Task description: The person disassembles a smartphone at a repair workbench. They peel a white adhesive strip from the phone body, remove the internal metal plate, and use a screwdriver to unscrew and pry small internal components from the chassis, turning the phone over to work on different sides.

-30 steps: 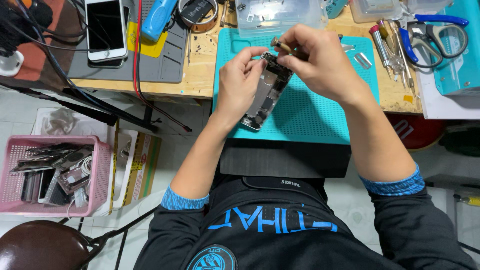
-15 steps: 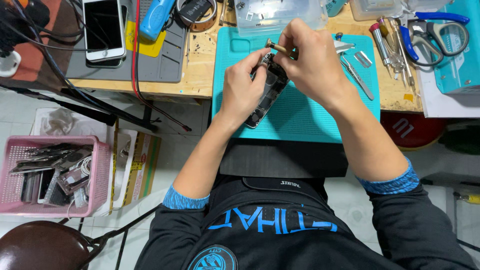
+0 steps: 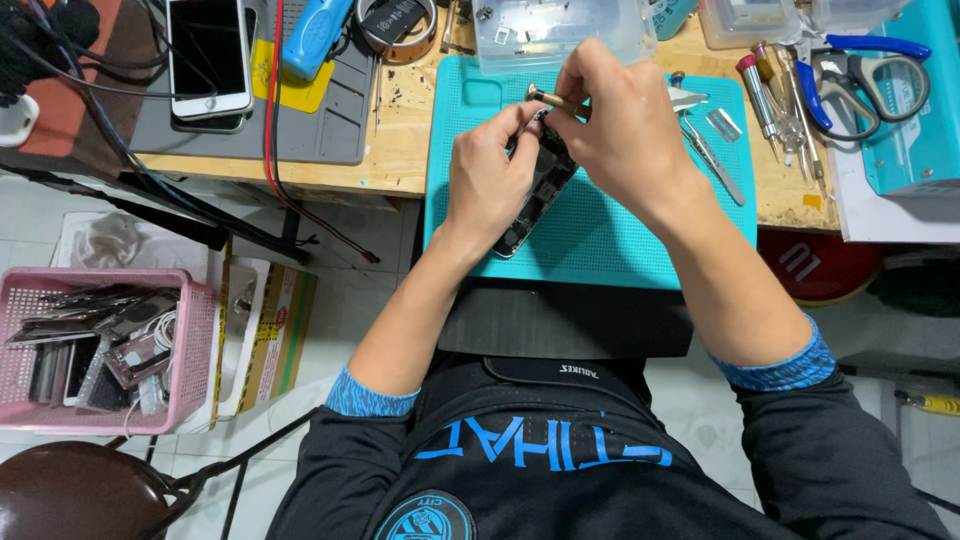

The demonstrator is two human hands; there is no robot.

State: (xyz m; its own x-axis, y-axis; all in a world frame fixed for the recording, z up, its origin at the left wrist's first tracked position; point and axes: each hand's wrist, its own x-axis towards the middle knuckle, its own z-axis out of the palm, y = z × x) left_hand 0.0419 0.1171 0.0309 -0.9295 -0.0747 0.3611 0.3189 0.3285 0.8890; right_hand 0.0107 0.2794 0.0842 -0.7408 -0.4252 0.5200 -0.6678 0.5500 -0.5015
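Now, at upper centre, the left hand [image 3: 490,180] fingers pinch the opened smartphone [image 3: 535,195] while the right hand [image 3: 620,130] fingers grip a screwdriver [image 3: 552,99]; judging by this, a screw is being worked, needing steady alignment.

The opened phone [image 3: 535,190] lies on the work mat [image 3: 600,235] at the centre of the tabletop [image 3: 400,140]. At 2 o'clock from it lie tweezers [image 3: 712,158], then screwdrivers [image 3: 775,95] and scissors [image 3: 860,80]. A clear box [image 3: 560,35] sits at 12 o'clock. At 10 o'clock an intact phone [image 3: 208,55] rests on another mat [image 3: 320,120]. At 8 o'clock, on the floor, stands a basket [image 3: 195,350] of parts.
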